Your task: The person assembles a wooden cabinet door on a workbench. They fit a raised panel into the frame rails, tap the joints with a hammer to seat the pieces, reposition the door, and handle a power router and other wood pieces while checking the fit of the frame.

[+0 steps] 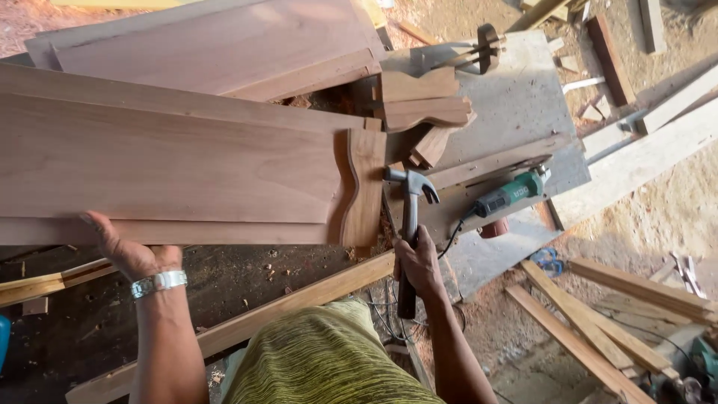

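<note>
The right hand (419, 262) is wrapped around the dark handle of a claw hammer (410, 213), whose steel head sits just beside the curved end piece (364, 187) fitted across the end of a long wooden panel (164, 161). The left hand (127, 251), a metal watch at its wrist, lies with its fingers spread along the panel's near edge, thumb tucked under as far as the view shows, bracing it against the tabletop (516, 97).

The risk, as I judge it, is a glancing blow: the head meets the end piece near its edge, so an off-square strike could dent the shaped face or split it along the grain. The panel also overhangs toward the person, and a hard hit could shove it out of the bracing hand.

The right forearm reaches forward with the wrist fairly straight and the hammer upright; the left arm stretches out to the side. A green power tool (512, 193) lies near the hammer, and carved offcuts (422, 101) rest behind.
</note>
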